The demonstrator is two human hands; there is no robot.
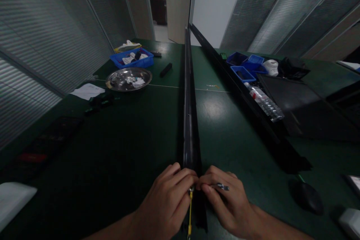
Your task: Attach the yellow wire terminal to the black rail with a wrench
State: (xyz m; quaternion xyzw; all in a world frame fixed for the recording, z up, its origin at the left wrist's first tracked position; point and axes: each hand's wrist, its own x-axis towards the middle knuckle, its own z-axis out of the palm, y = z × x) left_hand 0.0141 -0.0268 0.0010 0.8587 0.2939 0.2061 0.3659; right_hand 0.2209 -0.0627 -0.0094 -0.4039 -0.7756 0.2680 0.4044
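A long black strip (pixel 190 127) with a raised ridge runs away from me along the green table. At its near end, my left hand (pixel 170 198) is closed over the strip's left side, fingertips pressed beside a yellow cord (pixel 190 210). The cord's small metal ring sits right at those fingertips, and the cord hangs down toward me. My right hand (pixel 227 200) meets the left over the strip. Between its thumb and fingers it pinches a small silver metal piece (pixel 221 186), partly hidden, so its exact kind is unclear.
A second black strip (pixel 239 90) lies to the right, beside blue bins (pixel 243 74), a clear plastic bottle (pixel 266 101) and a mouse (pixel 306 197). On the left are a metal bowl (pixel 129 79), a blue basket (pixel 144 62) and a small black block (pixel 166 69).
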